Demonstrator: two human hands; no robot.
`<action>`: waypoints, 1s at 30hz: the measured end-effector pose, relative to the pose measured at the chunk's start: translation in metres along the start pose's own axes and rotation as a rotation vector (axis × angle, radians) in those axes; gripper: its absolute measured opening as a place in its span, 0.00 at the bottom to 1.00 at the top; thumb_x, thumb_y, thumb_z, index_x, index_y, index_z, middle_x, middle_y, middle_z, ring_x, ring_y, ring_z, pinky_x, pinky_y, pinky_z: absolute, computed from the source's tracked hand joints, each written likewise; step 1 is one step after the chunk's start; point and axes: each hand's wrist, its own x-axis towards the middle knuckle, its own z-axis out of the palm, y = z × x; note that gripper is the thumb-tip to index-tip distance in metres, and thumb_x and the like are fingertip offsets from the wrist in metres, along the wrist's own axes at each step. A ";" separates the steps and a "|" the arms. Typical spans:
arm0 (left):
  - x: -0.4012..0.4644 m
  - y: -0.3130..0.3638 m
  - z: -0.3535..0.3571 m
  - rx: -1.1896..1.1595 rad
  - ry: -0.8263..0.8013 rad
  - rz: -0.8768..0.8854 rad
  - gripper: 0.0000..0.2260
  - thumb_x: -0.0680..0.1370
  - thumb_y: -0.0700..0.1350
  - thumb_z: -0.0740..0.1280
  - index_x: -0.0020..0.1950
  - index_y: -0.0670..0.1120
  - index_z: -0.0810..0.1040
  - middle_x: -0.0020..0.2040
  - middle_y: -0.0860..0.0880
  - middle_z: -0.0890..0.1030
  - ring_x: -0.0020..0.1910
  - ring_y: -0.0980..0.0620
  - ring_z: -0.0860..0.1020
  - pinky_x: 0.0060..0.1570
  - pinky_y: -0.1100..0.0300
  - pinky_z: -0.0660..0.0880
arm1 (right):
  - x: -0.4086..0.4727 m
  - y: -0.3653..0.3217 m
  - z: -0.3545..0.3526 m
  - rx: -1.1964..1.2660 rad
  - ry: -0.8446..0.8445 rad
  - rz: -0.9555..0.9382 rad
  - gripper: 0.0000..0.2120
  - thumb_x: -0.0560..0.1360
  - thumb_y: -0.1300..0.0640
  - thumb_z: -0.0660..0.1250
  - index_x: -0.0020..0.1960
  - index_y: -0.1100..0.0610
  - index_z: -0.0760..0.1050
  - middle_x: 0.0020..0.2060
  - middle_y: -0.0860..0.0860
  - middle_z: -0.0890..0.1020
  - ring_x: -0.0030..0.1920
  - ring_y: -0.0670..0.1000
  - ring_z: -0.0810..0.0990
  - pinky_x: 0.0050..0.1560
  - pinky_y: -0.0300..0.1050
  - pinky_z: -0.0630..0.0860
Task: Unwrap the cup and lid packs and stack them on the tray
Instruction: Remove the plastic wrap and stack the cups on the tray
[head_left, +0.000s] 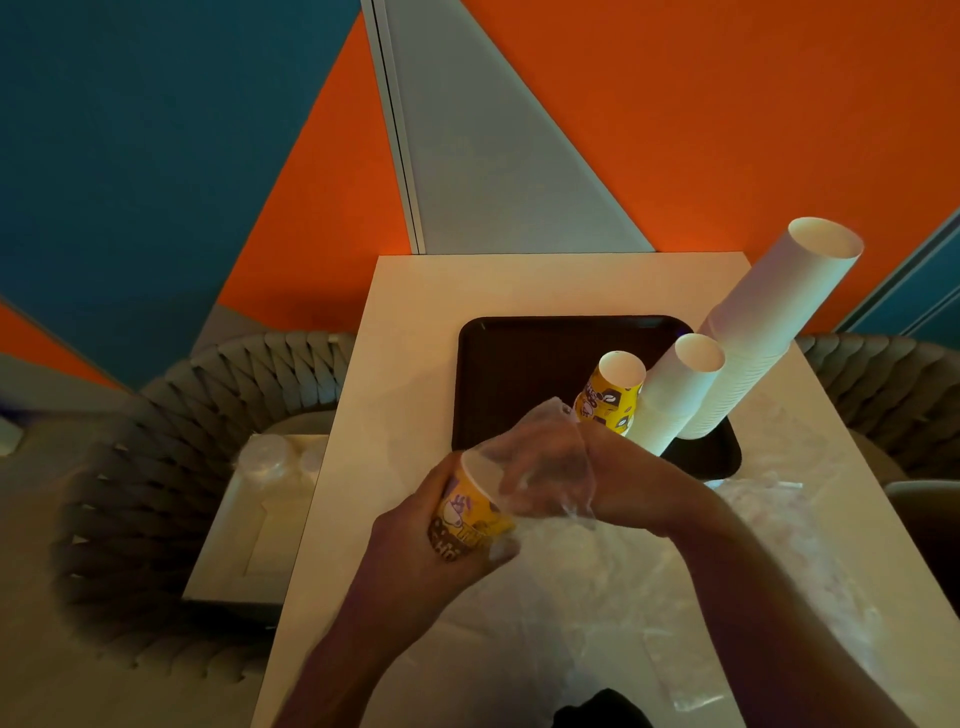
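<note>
Printed lettering on the yellow cups, brown and purple, too blurred and partly covered to read. Left hand (415, 540) curled round a yellow cup stack (467, 519) held on its side above the counter (410, 322), mouth toward the right hand (550, 467). Right hand inside clear plastic wrap (540, 457) at that mouth; its grip cannot be told. Dark tray (519, 364) just beyond, carrying a short yellow stack (610, 397) and two white stacks (675, 395), (769, 322).

Dim, warm-tinted view, soft throughout, with strong wide-angle bending at the edges and dark corners.
</note>
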 end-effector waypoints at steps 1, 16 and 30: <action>0.000 0.000 0.000 0.004 -0.012 0.005 0.31 0.67 0.52 0.79 0.63 0.69 0.68 0.52 0.71 0.80 0.50 0.67 0.81 0.45 0.75 0.74 | 0.001 0.000 0.001 -0.004 -0.033 0.006 0.11 0.72 0.60 0.78 0.51 0.48 0.83 0.51 0.35 0.83 0.55 0.41 0.82 0.53 0.37 0.78; -0.001 -0.004 -0.003 0.012 0.013 0.015 0.25 0.66 0.58 0.74 0.60 0.66 0.70 0.54 0.75 0.77 0.53 0.68 0.79 0.46 0.75 0.74 | -0.007 0.002 -0.015 0.261 0.079 0.112 0.24 0.68 0.63 0.80 0.60 0.51 0.77 0.51 0.49 0.86 0.54 0.48 0.85 0.49 0.44 0.82; 0.003 -0.014 0.005 0.073 0.007 0.065 0.25 0.73 0.45 0.77 0.64 0.66 0.74 0.55 0.69 0.81 0.57 0.68 0.79 0.52 0.74 0.73 | -0.011 0.023 0.004 -0.195 -0.026 0.156 0.29 0.62 0.53 0.85 0.59 0.43 0.78 0.51 0.37 0.83 0.52 0.38 0.81 0.50 0.34 0.78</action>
